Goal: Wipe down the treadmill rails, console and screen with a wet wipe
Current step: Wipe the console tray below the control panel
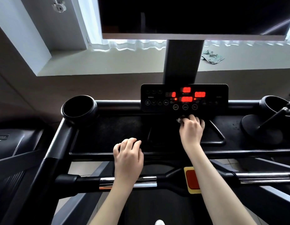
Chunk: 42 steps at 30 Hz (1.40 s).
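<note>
The right hand (192, 127) grips a pale wet wipe (180, 119) under curled fingers and presses it onto the tray (108, 132) just below the lit control panel (184, 98). The left hand (128, 153) rests on the tray's front edge, loosely curled and holding nothing. The dark screen (189, 15) stands above.

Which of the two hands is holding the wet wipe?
The right hand, below the control panel, grips the white wipe; the left hand rests empty on the tray.
</note>
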### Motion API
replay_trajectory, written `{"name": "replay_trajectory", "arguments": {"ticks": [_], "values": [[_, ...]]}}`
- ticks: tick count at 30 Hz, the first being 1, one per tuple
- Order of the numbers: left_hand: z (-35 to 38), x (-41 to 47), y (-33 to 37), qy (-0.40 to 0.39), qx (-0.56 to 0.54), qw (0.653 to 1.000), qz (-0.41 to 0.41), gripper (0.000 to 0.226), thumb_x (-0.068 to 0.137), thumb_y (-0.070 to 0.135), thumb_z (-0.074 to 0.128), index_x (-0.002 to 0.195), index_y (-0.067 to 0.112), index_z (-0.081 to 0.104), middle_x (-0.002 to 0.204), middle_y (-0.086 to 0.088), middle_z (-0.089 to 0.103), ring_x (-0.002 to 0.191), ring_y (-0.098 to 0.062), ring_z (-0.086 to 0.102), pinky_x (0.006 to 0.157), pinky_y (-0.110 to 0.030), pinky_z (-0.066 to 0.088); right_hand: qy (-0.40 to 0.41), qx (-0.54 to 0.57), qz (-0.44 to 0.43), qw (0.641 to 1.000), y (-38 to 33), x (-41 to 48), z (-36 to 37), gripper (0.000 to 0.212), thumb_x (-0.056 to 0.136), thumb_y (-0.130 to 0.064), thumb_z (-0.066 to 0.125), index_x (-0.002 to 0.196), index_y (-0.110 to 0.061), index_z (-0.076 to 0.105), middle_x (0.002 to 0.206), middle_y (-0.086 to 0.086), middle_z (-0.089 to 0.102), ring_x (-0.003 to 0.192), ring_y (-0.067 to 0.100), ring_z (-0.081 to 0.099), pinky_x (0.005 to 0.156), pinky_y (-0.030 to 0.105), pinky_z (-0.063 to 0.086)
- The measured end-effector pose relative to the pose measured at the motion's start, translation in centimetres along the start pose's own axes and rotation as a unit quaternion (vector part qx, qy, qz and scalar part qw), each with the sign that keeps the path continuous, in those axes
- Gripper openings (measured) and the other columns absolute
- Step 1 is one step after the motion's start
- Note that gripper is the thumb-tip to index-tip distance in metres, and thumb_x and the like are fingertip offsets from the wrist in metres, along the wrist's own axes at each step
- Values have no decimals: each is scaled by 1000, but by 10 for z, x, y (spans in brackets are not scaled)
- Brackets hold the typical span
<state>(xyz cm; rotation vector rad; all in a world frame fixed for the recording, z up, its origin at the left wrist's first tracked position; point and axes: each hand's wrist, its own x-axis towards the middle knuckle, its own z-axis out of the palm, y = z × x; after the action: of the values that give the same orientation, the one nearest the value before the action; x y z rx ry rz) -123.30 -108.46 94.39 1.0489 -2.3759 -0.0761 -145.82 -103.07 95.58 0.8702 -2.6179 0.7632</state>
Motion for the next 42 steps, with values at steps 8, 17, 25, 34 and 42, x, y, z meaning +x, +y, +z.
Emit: {"name": "replay_trajectory", "arguments": {"ticks": [8, 17, 25, 34, 42], "values": [[1, 0, -1, 8, 7, 1000, 4, 36, 86, 25, 42, 103, 16, 73, 108, 2, 67, 104, -19, 61, 97, -38, 32, 22, 1, -76, 997, 0, -8, -3, 4, 74, -10, 79, 73, -13, 78, 76, 6, 65, 80, 32, 63, 94, 53, 43], [0, 0, 0, 11, 8, 1000, 3, 37, 87, 25, 41, 102, 16, 73, 108, 2, 67, 104, -19, 62, 96, -39, 33, 2, 47, -138, 989, 0, -24, -8, 17, 70, 1, 79, 67, -14, 75, 76, 0, 67, 73, 28, 64, 87, 53, 47], [-1, 0, 0, 10, 4, 1000, 0, 39, 86, 26, 40, 103, 15, 73, 108, 2, 67, 105, -19, 61, 97, -38, 32, -7, 57, -191, 980, 0, -44, -19, 19, 72, -2, 81, 66, -18, 74, 70, -5, 62, 69, 21, 62, 89, 49, 48], [0, -1, 0, 10, 3, 1000, 1, 39, 86, 26, 40, 103, 14, 73, 108, 1, 67, 105, -19, 61, 97, -39, 32, -25, 84, -205, 975, 3, -66, -30, 16, 78, -9, 80, 70, -22, 74, 71, -10, 60, 72, 15, 60, 94, 48, 44], [0, -1, 0, 15, 1, 1000, 3, 39, 86, 25, 40, 102, 14, 73, 108, 1, 68, 104, -20, 62, 97, -39, 31, -27, 103, -191, 976, 6, -71, -34, 18, 82, -8, 76, 69, -20, 74, 70, -9, 60, 70, 18, 59, 89, 43, 45]]}}
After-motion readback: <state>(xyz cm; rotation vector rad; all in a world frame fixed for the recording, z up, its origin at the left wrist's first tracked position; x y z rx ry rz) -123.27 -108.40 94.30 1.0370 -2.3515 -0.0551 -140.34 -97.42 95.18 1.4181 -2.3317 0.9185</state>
